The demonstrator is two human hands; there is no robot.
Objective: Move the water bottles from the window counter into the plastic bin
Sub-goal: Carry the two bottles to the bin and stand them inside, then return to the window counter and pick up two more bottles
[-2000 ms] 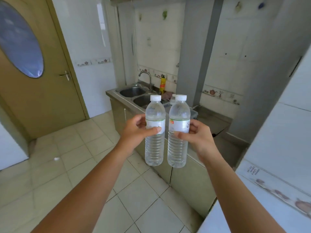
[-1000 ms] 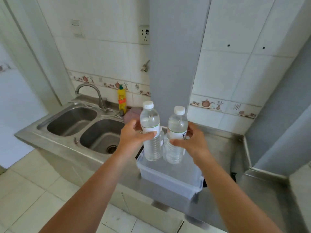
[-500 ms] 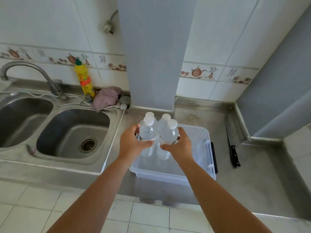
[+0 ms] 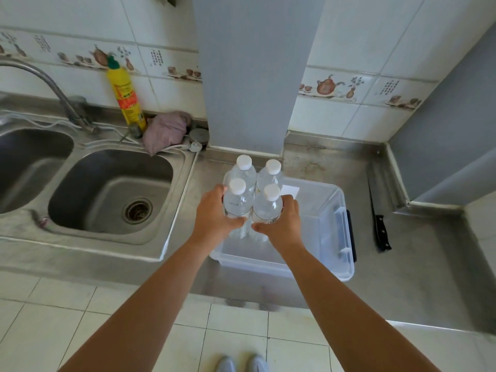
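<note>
The left hand (image 4: 214, 214) is wrapped around one water bottle (image 4: 237, 202) and the right hand (image 4: 281, 220) around a second bottle (image 4: 268, 208), both upright inside the clear plastic bin (image 4: 341, 237). Two more bottles (image 4: 243, 170) stand just behind them in the bin. A knife (image 4: 379, 226) lies right of the bin.

Single head-worn view, looking steeply down, close over steel counter (image 4: 418, 269), facing tiled wall (image 4: 349, 36)
</note>
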